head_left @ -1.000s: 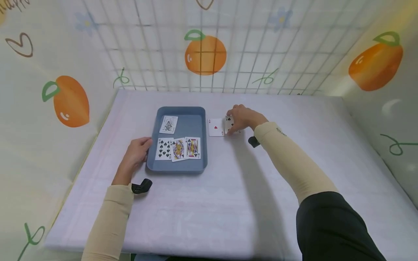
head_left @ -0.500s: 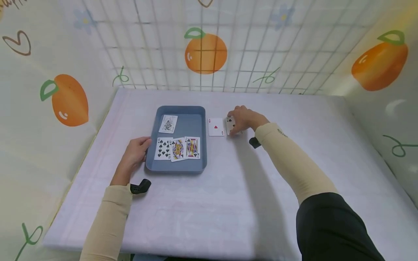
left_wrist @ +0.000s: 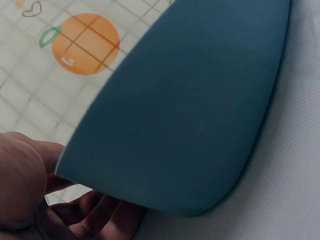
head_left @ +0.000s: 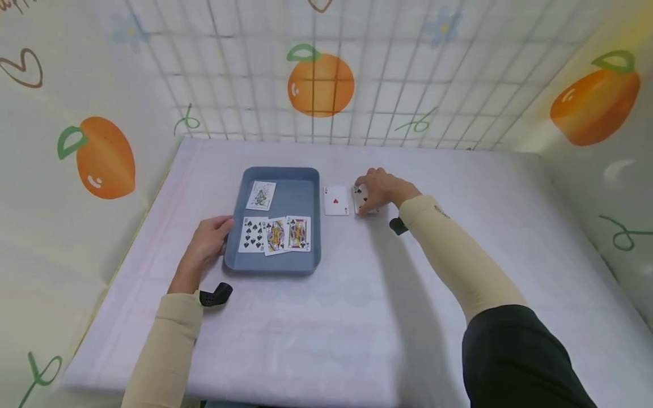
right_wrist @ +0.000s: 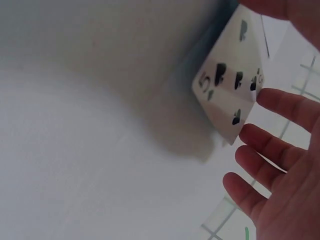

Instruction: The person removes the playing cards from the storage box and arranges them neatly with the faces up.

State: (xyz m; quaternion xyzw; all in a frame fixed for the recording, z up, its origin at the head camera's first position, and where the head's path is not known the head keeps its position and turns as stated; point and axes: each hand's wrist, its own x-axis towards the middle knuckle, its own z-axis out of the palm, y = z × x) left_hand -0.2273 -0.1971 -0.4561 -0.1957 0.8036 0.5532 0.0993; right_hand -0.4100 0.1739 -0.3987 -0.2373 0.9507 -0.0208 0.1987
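Note:
A blue tray [head_left: 306, 192] sits left of the table's middle. In it lie a joker [head_left: 261, 195] at the back and, along the front, a ten of spades [head_left: 251, 234], a queen [head_left: 274, 236] and another face card [head_left: 298, 233]. My left hand [head_left: 214, 235] holds the tray's left rim, with the thumb on top and the fingers [left_wrist: 100, 220] against the wall [left_wrist: 190, 110]. An ace of hearts [head_left: 336, 200] lies on the table right of the tray. Beside it, my right hand [head_left: 368, 195] pinches a black five card [right_wrist: 232, 85], tilted up off the cloth.
The table wears a white cloth [head_left: 326, 317]. Walls printed with oranges [head_left: 320, 85] close it in at the back and on both sides. Black wrist mounts [head_left: 218, 293] sit by each forearm.
My right hand has drawn slightly toward me with the black card. My left hand stays on the tray, and the cards in the tray have not moved.

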